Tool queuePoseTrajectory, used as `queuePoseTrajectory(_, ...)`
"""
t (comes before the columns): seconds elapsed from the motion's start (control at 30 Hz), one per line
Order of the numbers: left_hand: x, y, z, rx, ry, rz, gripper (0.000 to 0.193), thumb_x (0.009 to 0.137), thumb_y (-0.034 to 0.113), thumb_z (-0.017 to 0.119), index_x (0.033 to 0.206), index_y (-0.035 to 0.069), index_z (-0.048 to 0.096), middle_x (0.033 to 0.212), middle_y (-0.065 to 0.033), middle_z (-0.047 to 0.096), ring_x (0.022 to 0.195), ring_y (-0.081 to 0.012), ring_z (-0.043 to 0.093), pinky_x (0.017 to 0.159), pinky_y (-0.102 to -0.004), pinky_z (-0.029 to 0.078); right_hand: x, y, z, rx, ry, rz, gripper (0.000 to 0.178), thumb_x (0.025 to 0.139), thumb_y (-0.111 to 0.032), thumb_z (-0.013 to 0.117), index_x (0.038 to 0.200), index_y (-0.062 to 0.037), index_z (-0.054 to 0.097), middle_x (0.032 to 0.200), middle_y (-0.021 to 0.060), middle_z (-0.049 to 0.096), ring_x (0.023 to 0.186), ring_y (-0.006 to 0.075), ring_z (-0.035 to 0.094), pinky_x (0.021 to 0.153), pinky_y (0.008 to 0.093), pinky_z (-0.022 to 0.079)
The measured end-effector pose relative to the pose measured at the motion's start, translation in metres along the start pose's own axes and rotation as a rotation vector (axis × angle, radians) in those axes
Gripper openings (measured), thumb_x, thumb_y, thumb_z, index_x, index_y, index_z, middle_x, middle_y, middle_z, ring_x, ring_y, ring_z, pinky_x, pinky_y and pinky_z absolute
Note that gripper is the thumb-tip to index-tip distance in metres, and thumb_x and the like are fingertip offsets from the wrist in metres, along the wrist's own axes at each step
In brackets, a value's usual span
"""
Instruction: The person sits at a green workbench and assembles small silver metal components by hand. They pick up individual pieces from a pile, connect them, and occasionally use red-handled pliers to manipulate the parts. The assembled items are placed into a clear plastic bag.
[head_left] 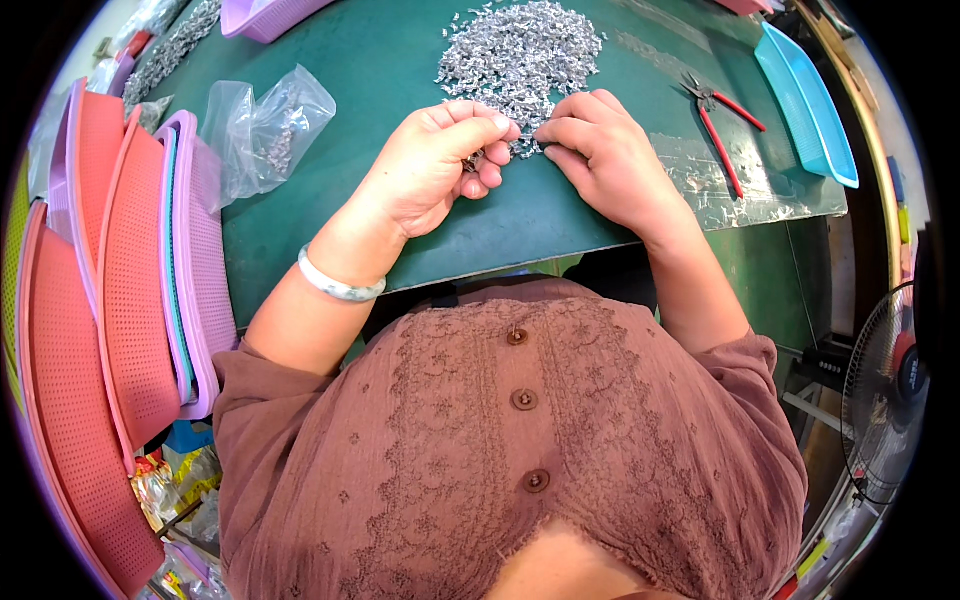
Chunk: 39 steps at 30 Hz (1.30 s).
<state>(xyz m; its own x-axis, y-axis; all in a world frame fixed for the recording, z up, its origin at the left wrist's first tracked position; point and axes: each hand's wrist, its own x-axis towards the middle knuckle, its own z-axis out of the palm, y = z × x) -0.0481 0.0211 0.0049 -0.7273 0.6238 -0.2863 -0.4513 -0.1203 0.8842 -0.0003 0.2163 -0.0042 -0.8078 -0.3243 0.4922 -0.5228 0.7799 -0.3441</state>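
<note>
Green table [400,60], metal bits [520,45], pliers [722,128]

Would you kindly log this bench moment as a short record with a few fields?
Surface: green mat
Left hand: pinching small metal parts at the pile's near edge
Right hand: fingertips meeting the left hand's, on a small part
Pile: small silver metal parts
Right of the hands: red-handled pliers, blue tray
Left of the hands: clear plastic bag, stacked pink baskets

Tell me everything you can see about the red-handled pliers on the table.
The pliers have two thin red handles and dark metal jaws. They lie flat on a clear plastic sheet over the green table, jaws pointing away from the person, handles spread apart. They sit beyond the right hand, untouched, near a blue tray.
</note>
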Motion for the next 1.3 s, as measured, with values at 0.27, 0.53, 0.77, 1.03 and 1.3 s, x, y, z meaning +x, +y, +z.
queuePoseTrajectory(0.27, -0.001, 0.000, 0.000, 0.011, 0.003, 0.006, 0.014, 0.088, 0.016, 0.054, 0.088, 0.004, 0.060, 0.068, 0.0008, 0.056, 0.053, -0.0054, 0.051, 0.044, -0.0161, 0.037, -0.001, -0.004, -0.005, 0.004, -0.118, -0.003, 0.008, 0.070, -0.007, 0.063, 0.078, -0.0053, 0.062, 0.080, 0.0069, 0.054, 0.080, 0.0267, 0.050, 0.073, 0.0354, 0.042)
queuePoseTrajectory(0.53, -0.001, -0.001, 0.000, 0.028, 0.003, 0.010, 0.014, 0.088, 0.015, 0.054, 0.088, 0.003, 0.060, 0.068, 0.0004, 0.056, 0.053, -0.0054, 0.051, 0.044, -0.0162, 0.038, -0.004, -0.010, 0.005, 0.057, -0.018, 0.049, 0.005, 0.071, -0.008, 0.063, 0.075, -0.0048, 0.061, 0.077, 0.0060, 0.054, 0.078, 0.0260, 0.050, 0.072, 0.0348, 0.042)
queuePoseTrajectory(0.77, -0.002, 0.000, 0.004, 0.113, 0.017, -0.056, 0.014, 0.087, 0.016, 0.055, 0.086, 0.003, 0.060, 0.067, -0.0011, 0.056, 0.051, -0.0064, 0.051, 0.041, -0.0168, 0.037, -0.003, -0.015, 0.005, 0.121, 0.154, 0.014, 0.008, 0.069, -0.003, 0.065, 0.075, -0.0045, 0.060, 0.079, 0.0068, 0.056, 0.076, 0.0258, 0.052, 0.067, 0.0340, 0.043)
queuePoseTrajectory(1.03, -0.003, -0.004, 0.003, 0.093, -0.067, -0.026, 0.010, 0.085, 0.013, 0.060, 0.085, 0.003, 0.060, 0.071, -0.0026, 0.059, 0.054, -0.0065, 0.053, 0.044, -0.0168, 0.039, 0.000, -0.023, 0.002, 0.197, 0.239, -0.030, 0.015, 0.066, 0.000, 0.066, 0.079, -0.0035, 0.058, 0.081, 0.0083, 0.056, 0.076, 0.0275, 0.053, 0.067, 0.0338, 0.044)
queuePoseTrajectory(1.3, -0.005, -0.003, 0.005, 0.110, -0.038, 0.007, 0.011, 0.082, 0.009, 0.062, 0.087, 0.000, 0.061, 0.071, -0.0031, 0.058, 0.055, -0.0069, 0.053, 0.045, -0.0173, 0.041, -0.004, -0.013, 0.002, 0.142, 0.149, 0.013, 0.015, 0.068, -0.002, 0.064, 0.083, -0.0051, 0.061, 0.085, 0.0080, 0.055, 0.081, 0.0274, 0.052, 0.071, 0.0350, 0.044)
